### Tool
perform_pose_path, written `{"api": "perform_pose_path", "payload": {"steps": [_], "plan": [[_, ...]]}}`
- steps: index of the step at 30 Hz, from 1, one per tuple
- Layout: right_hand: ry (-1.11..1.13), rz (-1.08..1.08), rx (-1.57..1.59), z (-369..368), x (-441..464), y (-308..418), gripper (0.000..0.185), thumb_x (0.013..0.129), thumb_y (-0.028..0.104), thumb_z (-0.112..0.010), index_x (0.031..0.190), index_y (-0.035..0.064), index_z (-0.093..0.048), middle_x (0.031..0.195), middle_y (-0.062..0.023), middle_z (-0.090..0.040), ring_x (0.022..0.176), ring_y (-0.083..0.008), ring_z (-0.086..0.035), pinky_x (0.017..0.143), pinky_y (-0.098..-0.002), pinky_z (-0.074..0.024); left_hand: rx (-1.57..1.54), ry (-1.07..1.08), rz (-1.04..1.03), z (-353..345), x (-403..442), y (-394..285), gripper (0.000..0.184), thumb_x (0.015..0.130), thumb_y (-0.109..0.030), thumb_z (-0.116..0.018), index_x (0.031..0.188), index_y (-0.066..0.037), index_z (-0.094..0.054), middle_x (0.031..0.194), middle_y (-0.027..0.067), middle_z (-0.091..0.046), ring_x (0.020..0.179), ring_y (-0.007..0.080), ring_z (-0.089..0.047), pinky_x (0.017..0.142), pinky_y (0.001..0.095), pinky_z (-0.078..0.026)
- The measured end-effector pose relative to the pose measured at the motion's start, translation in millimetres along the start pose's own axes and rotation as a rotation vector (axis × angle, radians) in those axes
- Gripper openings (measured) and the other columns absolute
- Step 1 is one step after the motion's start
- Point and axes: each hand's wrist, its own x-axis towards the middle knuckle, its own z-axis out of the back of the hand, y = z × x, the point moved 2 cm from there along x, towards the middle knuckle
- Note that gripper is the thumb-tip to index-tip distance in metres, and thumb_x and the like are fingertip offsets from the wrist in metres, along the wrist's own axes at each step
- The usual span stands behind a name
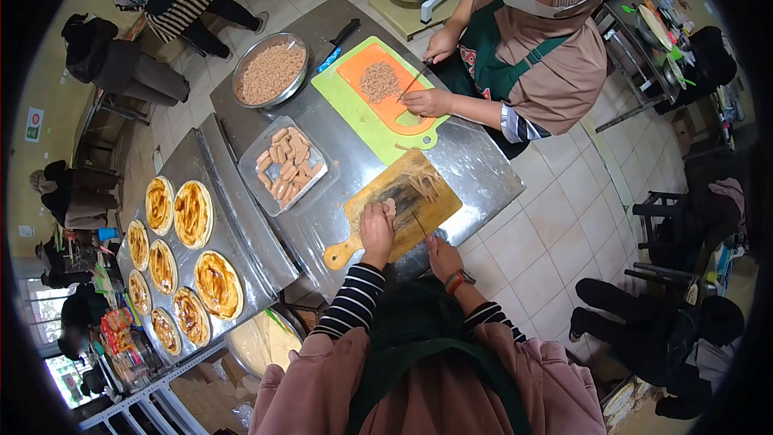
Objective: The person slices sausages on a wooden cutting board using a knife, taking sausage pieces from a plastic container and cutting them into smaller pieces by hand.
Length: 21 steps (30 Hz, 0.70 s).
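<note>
My left hand [377,234] rests on the wooden cutting board [443,205], its fingers closed on a pinkish piece of sausage [390,208]. In my right hand [444,258] is a knife [420,224], its blade over the board just right of that piece; the handle is mostly covered by my fingers. Thin sausage strips [427,187] lie at the board's far right part. Behind the board, a clear plastic tub [278,209] holds several sausages [283,163].
Across the table [491,177], a co-worker cuts on an orange board [354,72] over a green one [330,82]. A steel bowl of chopped sausage [274,71] and a black-handled knife [346,33] are at the far side. Sauced pizza bases [217,283] cover the left table.
</note>
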Motion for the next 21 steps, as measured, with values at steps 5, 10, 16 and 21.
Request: {"api": "perform_pose_path", "payload": {"steps": [5, 10, 16, 21], "plan": [[-0.032, 0.013, 0.020, 4.3, -3.6, 0.1, 0.054, 0.090, 0.046, -0.024, 0.084, 0.0022, -0.055, 0.074, -0.0222, -0.058, 0.075, -0.0408, -0.055, 0.067, -0.0471, -0.0420, -0.137, 0.133, 0.111, -7.5, 0.9, 7.5, 0.018, 0.072, -0.006, -0.061, 0.087, -0.002, -0.054, 0.076, 0.0138, -0.057, 0.075, 0.0327, -0.054, 0.070, 0.0406, -0.043], [-0.005, -0.013, 0.005, 1.5, 0.4, -6.9, 0.055, 0.090, 0.047, -0.024, 0.083, 0.0019, -0.055, 0.074, -0.0224, -0.057, 0.076, -0.0411, -0.055, 0.066, -0.0470, -0.0418, -0.154, 0.115, 0.290, -14.7, 10.1, 10.6, 0.027, 0.070, -0.010, -0.066, 0.094, -0.003, -0.055, 0.085, 0.0144, -0.056, 0.078, 0.0311, -0.055, 0.072, 0.0397, -0.044], [-0.042, 0.021, 0.033, 5.5, -0.4, -3.7, 0.056, 0.090, 0.048, -0.024, 0.081, 0.0016, -0.054, 0.073, -0.0222, -0.057, 0.074, -0.0411, -0.055, 0.065, -0.0469, -0.0415, 0.126, 0.120, 0.228, -0.9, 14.6, -0.9, 0.029, 0.068, -0.012, -0.068, 0.094, -0.006, -0.056, 0.092, 0.0148, -0.054, 0.081, 0.0297, -0.054, 0.074, 0.0380, -0.044], [-0.029, 0.029, 0.025, 7.0, 0.4, -5.2, 0.056, 0.090, 0.048, -0.024, 0.080, 0.0022, -0.055, 0.073, -0.0210, -0.058, 0.073, -0.0403, -0.055, 0.065, -0.0466, -0.0418, -0.045, 0.279, 0.316, -4.6, 14.5, 11.7, 0.027, 0.068, -0.013, -0.068, 0.091, -0.006, -0.056, 0.090, 0.0138, -0.054, 0.083, 0.0309, -0.053, 0.074, 0.0377, -0.043]]}}
